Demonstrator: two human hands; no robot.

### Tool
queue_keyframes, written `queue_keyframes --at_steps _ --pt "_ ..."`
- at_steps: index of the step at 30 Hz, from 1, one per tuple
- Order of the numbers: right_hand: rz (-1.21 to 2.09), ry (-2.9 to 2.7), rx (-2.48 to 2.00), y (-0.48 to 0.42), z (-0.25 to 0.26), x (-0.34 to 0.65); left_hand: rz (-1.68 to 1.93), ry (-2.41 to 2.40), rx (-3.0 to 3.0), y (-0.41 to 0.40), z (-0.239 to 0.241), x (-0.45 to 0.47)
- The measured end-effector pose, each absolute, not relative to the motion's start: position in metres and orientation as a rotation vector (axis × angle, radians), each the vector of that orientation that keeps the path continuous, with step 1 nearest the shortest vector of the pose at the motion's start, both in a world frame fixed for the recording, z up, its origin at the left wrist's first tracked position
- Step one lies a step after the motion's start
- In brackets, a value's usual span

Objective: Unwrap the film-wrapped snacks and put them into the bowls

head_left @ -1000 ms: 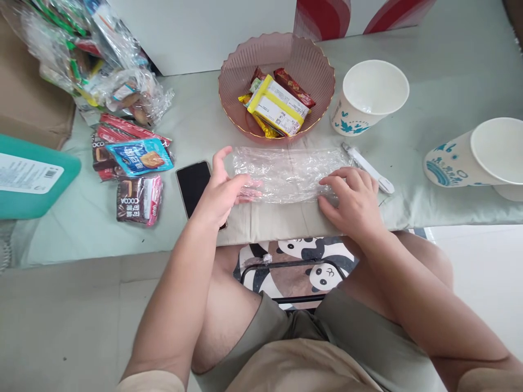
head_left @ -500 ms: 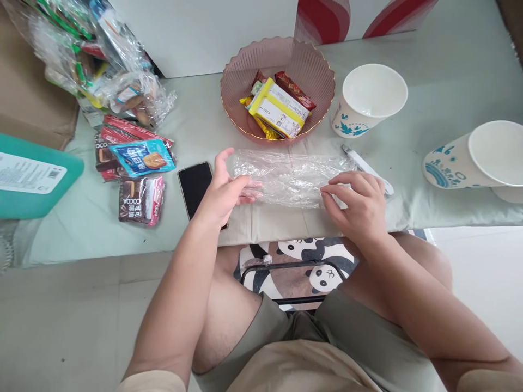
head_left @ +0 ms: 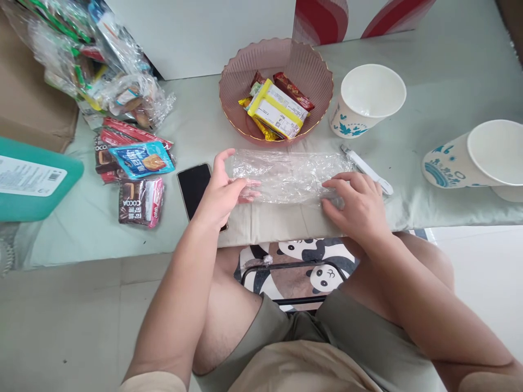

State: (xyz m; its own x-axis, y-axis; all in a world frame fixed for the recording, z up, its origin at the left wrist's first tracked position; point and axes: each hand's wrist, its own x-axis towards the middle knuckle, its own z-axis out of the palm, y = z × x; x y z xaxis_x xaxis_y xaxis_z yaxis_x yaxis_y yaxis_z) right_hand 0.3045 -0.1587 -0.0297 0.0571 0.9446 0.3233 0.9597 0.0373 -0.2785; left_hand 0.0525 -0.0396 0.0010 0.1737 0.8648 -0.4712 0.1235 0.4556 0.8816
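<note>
A crinkled clear plastic bag [head_left: 286,177] lies flat along the front of the cloth-covered table, between my hands. My left hand [head_left: 220,193] has the bag's left end between its thumb and lower fingers, and those fingertips show through the film. Its index finger is raised at the upper left corner. Over the right end rests my right hand [head_left: 357,204], with thumb and index fingertip apart on the film. A white-handled tool [head_left: 370,171], perhaps a folding knife, lies just beyond the right hand. Beside my left wrist is a dark-screened phone [head_left: 194,188], partly covered by the hand.
Behind the bag stands a pink ribbed bowl [head_left: 232,81] holding wrapped snacks. Paper cups stand to its right [head_left: 373,90] and lie tipped at the far right [head_left: 457,163]. Snack packets [head_left: 141,201], a bagged heap [head_left: 126,92] and a green container [head_left: 41,185] occupy the left.
My right thumb and index finger have parted from a pinch on the film and now rest on it. The bag lies flatter at its right end; my left hand has barely moved.
</note>
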Motion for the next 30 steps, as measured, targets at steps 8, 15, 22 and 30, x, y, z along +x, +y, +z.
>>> queue_keyframes --at_steps 8,15,22,30 --pt "0.047 -1.915 -1.951 -0.152 -0.032 0.305 0.652 1.344 1.006 -0.04 0.001 0.054" --pt "0.012 -1.876 -1.897 -0.153 -0.032 0.308 0.662 1.322 0.999 -0.04 0.001 0.054" --pt "-0.117 -1.857 -1.827 -0.156 -0.026 0.308 0.675 1.326 0.993 -0.038 -0.001 0.053" --pt "-0.266 -1.94 -1.673 -0.166 -0.016 0.302 0.646 1.376 0.991 -0.036 0.002 0.056"
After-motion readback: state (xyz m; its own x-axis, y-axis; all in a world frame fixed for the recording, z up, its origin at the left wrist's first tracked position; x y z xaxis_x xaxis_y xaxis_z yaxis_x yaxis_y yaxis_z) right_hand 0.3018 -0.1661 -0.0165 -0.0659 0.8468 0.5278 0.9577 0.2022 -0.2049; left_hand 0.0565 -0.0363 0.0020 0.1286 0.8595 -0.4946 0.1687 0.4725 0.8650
